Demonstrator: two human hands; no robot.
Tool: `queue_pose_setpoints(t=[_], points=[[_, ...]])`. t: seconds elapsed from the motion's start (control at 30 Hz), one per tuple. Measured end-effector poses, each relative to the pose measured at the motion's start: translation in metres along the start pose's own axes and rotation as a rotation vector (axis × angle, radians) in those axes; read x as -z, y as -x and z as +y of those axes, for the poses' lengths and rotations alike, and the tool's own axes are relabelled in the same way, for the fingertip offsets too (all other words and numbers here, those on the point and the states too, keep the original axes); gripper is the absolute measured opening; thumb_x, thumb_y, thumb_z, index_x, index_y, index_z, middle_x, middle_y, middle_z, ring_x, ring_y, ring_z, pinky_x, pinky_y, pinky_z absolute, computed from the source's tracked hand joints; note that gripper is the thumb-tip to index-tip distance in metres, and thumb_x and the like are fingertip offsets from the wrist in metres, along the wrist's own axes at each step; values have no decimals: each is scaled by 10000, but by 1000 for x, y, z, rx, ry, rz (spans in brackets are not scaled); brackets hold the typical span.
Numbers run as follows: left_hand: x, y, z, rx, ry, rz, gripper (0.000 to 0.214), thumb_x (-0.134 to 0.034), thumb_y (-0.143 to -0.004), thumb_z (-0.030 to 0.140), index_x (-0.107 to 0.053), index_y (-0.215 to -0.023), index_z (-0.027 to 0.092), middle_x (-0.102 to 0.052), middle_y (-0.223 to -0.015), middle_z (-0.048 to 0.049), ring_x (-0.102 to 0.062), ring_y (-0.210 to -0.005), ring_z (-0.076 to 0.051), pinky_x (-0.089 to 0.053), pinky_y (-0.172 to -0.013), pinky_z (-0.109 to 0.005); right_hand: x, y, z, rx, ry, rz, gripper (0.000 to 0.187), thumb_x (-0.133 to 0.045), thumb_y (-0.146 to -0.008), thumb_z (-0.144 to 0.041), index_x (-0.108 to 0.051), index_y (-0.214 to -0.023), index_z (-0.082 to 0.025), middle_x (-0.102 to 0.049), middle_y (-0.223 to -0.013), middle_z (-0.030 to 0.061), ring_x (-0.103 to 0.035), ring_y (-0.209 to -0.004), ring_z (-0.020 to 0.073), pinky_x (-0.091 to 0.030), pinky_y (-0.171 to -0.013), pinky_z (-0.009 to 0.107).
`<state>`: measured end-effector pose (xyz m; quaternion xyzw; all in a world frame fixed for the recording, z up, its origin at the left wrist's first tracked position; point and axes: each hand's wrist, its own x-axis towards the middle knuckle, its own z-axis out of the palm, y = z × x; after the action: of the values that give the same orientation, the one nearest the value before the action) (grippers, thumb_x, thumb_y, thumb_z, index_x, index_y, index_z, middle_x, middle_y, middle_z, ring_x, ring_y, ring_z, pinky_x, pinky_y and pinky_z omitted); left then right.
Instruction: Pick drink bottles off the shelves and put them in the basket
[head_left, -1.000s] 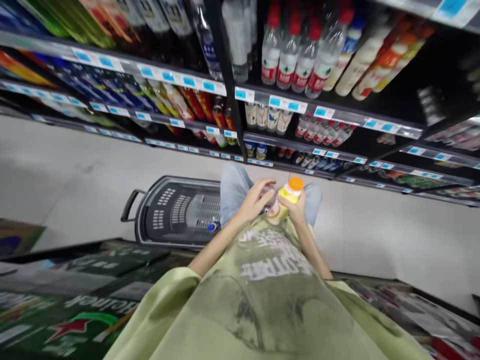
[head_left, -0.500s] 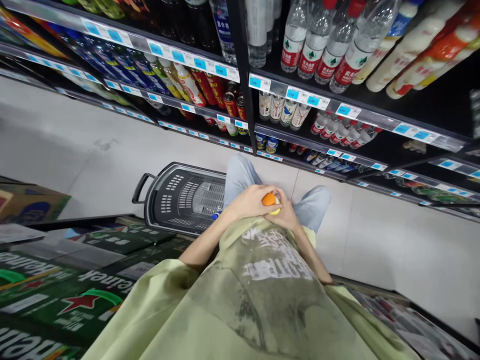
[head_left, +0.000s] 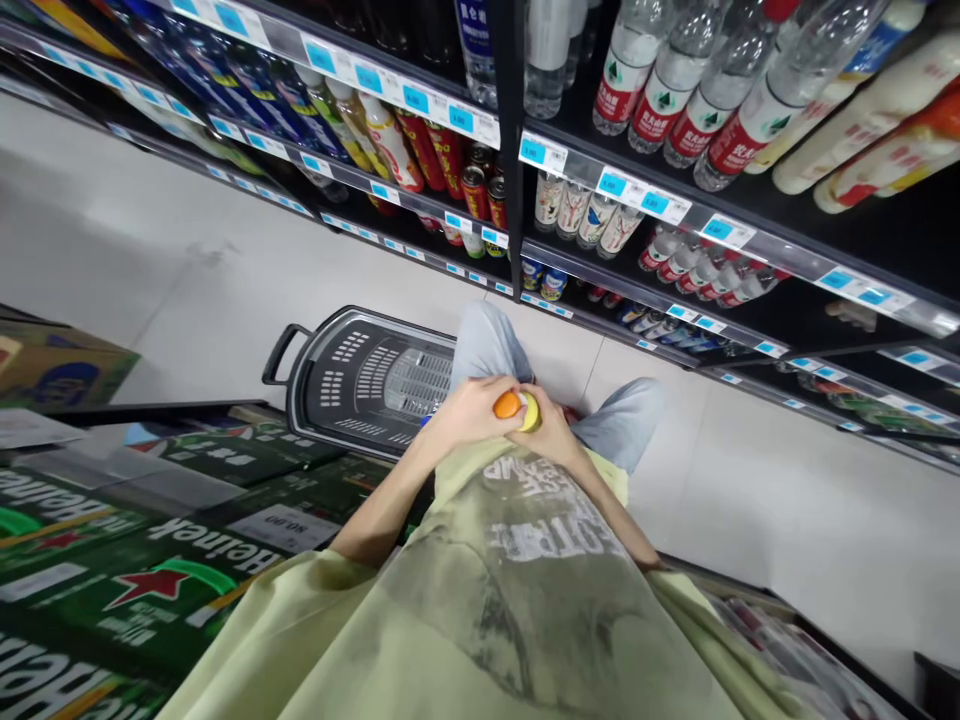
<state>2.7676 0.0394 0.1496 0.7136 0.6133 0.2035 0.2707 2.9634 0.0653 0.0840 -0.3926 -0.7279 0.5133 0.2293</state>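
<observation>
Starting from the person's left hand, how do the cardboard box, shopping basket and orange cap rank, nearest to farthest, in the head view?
1. Orange cap: right at the left hand.
2. Shopping basket: on the left.
3. Cardboard box: farther left, at the picture's edge.

Pale tiled floor (head_left: 750, 490) spans the middle, with a dark grey basket (head_left: 322, 430) standing on it left of centre. On the far side, the upper right shelf (head_left: 787, 256) carries clear bottles with red labels (head_left: 686, 120) and, to their right, cream-white bottles (head_left: 836, 145). The tier beneath bears white-labelled bottles (head_left: 574, 215) at left, smaller red-labelled ones (head_left: 697, 270) at right. The far left shelf (head_left: 352, 182) carries blue bottles (head_left: 255, 95), with red cans (head_left: 476, 190) at its right end.
</observation>
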Motion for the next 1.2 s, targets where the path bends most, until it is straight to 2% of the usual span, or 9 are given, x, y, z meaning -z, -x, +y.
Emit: queue_pose_setpoints(t=[0.13,0.23,0.37,0.47,0.63,0.83,0.93,1.03,1.2], points=[[25,6,-20,78,-40,187,175,-594,-890,356,-675,-954,215,-770,-927,-45,-727,-788,-204,-543,-762,-298,2,-8,18,16,-28,-25,647,-779,-870,-355,-544,-1465,-256,-667,-1463,93,-652,-1343,257,-509,-1182,441],[46,14,-41,215,-85,349,178,-603,-877,378,-657,-918,214,-753,-898,-46,-711,-805,-212,-547,-785,-309,12,-1,46,-79,-21,11,507,-704,-937,-372,-589,-1419,-264,-724,-1380,82,-693,-1281,246,-537,-1149,455],[62,23,-75,449,-158,523,210,-612,-863,406,-628,-932,209,-726,-901,-52,-691,-841,-234,-533,-812,-334,40,33,92,-203,106,164,371,-650,-953,-430,-687,-1254,-217,-778,-1214,113,-746,-1112,277,-586,-1044,482],[58,23,-109,612,-187,563,272,-589,-885,443,-616,-995,196,-706,-947,-71,-676,-914,-261,-515,-868,-359,65,68,122,-274,291,321,373,-612,-943,-453,-720,-1170,-179,-776,-1177,160,-719,-1122,317,-549,-1063,538],[27,20,-181,837,-161,517,336,-537,-919,427,-601,-1109,157,-684,-1071,-139,-640,-1028,-313,-479,-952,-418,88,106,147,-310,380,571,392,-544,-979,-490,-721,-1092,-158,-764,-1161,188,-693,-1144,310,-519,-1077,528],[-32,24,-255,1018,-77,342,415,-566,-904,391,-595,-1173,78,-675,-1125,-210,-629,-1068,-356,-468,-950,-436,85,104,152,-359,391,640,398,-528,-990,-501,-716,-1059,-157,-772,-1131,189,-713,-1108,295,-520,-1056,493],[-60,28,-277,1100,-29,205,384,-605,-896,364,-582,-1141,70,-661,-1041,-180,-613,-1007,-332,-454,-897,-411,84,102,150,-387,406,626,402,-517,-1002,-497,-713,-1070,-153,-767,-1151,194,-710,-1128,292,-513,-1063,481],[-84,32,-291,1151,47,93,292,-647,-902,334,-561,-1065,108,-562,-873,-54,-554,-890,-246,-412,-832,-354,85,100,147,-414,421,619,403,-517,-1006,-490,-713,-1079,-145,-763,-1159,198,-707,-1132,288,-511,-1064,473],[-118,32,-302,1097,208,60,220,-677,-946,287,-512,-901,149,-308,-750,48,-371,-731,-135,-341,-775,-305,87,92,146,-451,486,597,407,-511,-986,-502,-706,-1055,-151,-768,-1127,201,-720,-1111,301,-519,-1048,489]])
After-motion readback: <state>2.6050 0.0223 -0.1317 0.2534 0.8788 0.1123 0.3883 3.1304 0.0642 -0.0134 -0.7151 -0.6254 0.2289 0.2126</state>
